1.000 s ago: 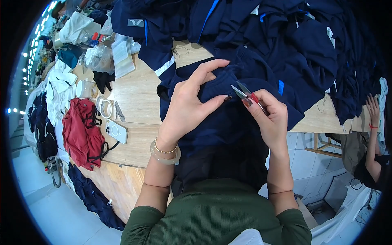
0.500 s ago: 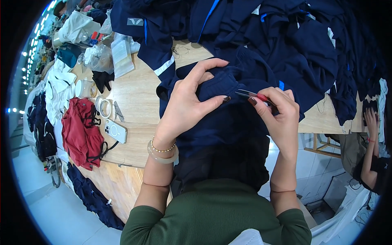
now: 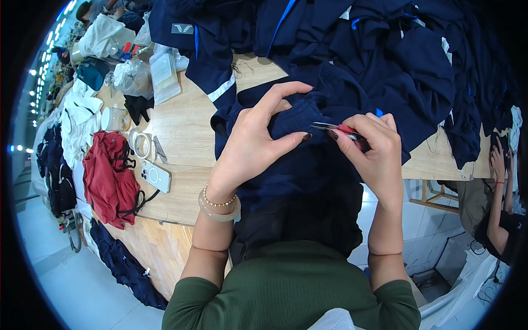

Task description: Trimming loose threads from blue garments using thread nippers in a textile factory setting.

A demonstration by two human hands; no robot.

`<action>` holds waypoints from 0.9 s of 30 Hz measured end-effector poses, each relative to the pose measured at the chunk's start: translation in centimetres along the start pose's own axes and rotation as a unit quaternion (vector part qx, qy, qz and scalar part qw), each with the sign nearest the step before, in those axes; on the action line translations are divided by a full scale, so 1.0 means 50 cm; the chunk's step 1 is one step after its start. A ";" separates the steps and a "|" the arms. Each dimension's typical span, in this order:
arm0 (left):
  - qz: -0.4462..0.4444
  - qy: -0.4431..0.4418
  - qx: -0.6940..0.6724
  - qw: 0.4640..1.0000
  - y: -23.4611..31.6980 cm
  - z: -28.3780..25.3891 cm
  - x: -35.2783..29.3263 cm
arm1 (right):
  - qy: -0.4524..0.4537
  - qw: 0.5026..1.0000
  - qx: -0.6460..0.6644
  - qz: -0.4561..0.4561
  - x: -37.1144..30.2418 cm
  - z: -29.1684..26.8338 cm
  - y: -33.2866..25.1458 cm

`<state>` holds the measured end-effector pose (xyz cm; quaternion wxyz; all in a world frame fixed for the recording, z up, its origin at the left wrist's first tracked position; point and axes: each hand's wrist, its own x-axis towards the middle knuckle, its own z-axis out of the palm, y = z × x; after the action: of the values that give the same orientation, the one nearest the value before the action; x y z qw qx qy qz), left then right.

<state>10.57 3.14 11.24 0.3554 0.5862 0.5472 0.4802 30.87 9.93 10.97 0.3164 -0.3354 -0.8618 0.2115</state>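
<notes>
A navy garment point(image 3: 297, 121) with a gathered band lies across the table's near edge and drapes toward my lap. Its band is gripped by my left hand point(image 3: 258, 129), thumb on the near side and index finger stretched along the far side. Thread snips point(image 3: 330, 127) with thin metal blades and a red part are held in my right hand point(image 3: 371, 146). The blade tips point left and meet the band, just beyond my left thumb. Whether a thread lies between the blades is too small to tell.
More navy garments point(image 3: 396, 77) with blue trim pile along the far side. On the wooden table point(image 3: 187, 132) at left lie a phone point(image 3: 156, 176), a red garment point(image 3: 113, 176), tape rolls point(image 3: 142, 146) and plastic bags point(image 3: 133, 78). Another person's hand point(image 3: 498, 159) is at far right.
My right hand has moved the snips slightly left, closer to the band and my left thumb. The left hand keeps its grip, nearly still. At far right, the other person's hand shifted.
</notes>
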 end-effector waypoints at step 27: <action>-0.128 -0.128 -0.141 0.973 -0.011 -0.020 0.011 | -0.039 0.992 0.116 0.032 0.011 -0.002 0.031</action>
<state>9.40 3.68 11.11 0.5601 0.5115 0.4947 0.4242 31.32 11.42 10.37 0.3121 -0.3154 -0.8320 0.3329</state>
